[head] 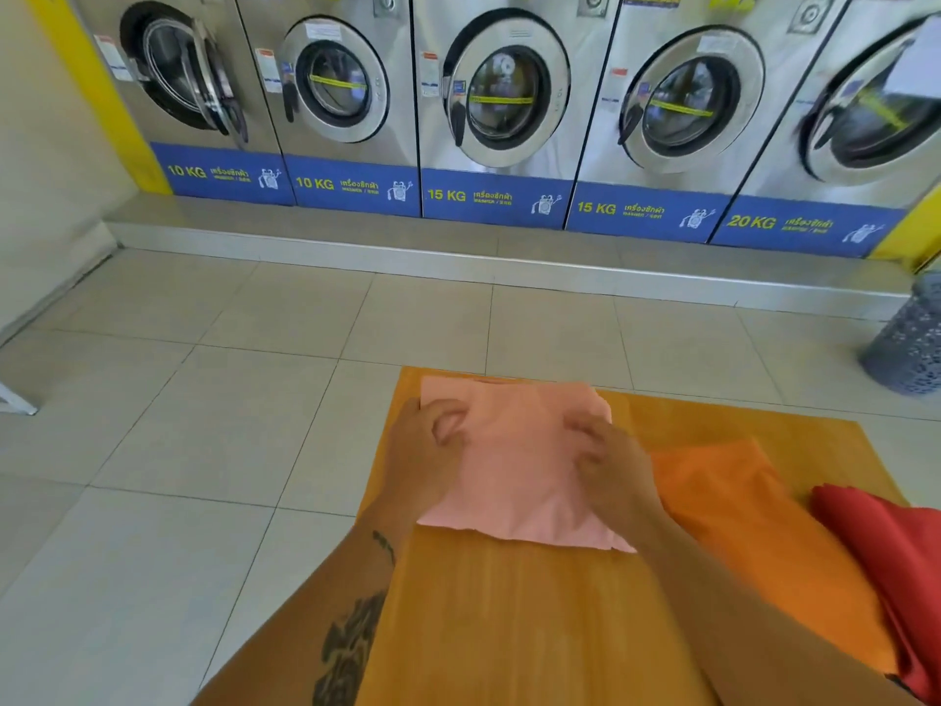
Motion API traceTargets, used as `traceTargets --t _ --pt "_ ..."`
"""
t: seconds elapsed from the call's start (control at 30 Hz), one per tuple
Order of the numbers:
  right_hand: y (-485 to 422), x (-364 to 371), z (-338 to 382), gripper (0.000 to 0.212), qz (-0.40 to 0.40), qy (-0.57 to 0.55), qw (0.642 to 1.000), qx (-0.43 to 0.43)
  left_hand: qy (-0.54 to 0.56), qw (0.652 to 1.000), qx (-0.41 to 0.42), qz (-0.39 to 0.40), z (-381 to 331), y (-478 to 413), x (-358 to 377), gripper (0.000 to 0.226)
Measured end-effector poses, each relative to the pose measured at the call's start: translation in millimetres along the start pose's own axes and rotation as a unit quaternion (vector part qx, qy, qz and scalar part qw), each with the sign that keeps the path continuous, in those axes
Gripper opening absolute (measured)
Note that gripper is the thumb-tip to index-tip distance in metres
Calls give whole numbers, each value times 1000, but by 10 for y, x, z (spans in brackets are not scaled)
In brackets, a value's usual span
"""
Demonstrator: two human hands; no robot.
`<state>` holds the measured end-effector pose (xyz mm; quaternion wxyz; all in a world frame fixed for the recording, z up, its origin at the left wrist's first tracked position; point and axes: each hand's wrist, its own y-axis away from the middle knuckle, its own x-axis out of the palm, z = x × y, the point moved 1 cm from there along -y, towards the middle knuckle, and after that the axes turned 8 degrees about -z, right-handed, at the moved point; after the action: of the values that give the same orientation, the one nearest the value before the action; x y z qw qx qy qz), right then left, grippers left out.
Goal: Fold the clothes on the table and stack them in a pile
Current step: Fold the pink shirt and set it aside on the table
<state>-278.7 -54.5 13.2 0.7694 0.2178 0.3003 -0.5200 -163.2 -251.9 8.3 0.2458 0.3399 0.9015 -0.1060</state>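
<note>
A pink garment, folded into a rough rectangle, lies at the far left end of the yellow wooden table. My left hand rests on its left edge with the fingers curled into the cloth. My right hand presses on its right side, fingers bent on the fabric. To the right lies an orange garment, unfolded and spread along the table. A red garment lies over its right part at the table's right edge.
A row of silver front-loading washing machines stands on a raised step across the tiled floor. A grey perforated basket stands on the floor at the far right. The leftmost washer's door hangs open.
</note>
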Motion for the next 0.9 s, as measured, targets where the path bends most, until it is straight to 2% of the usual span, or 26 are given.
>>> traceTargets --t 0.1,0.17,0.27,0.4,0.53,0.67,0.77,0.87,0.9 --pt "-275 204 -7 63 79 97 992 17 -42 999 15 24 118 -306 41 37" --pt "-319 341 -35 69 153 212 964 45 -95 994 4 61 282 -402 62 45" --pt "-276 421 -85 69 165 262 950 48 -134 988 6 71 488 -366 88 49" --pt "-177 287 -124 65 162 225 960 32 -168 985 27 29 481 -212 100 44" --pt "99 3 -96 55 157 197 968 14 -216 976 32 -24 309 76 -4 48" --pt "552 -483 -80 55 148 157 976 -10 -140 989 31 -35 13 507 -12 45" --pt "958 -920 -156 52 118 119 986 -1 -54 997 45 -9 -282 958 127 38" --pt "1467 -1392 -339 31 91 48 995 -5 -10 996 83 13 -603 1524 344 33" --pt "1632 -1538 -440 31 82 37 996 1 2 995 97 19 -696 1722 433 32"
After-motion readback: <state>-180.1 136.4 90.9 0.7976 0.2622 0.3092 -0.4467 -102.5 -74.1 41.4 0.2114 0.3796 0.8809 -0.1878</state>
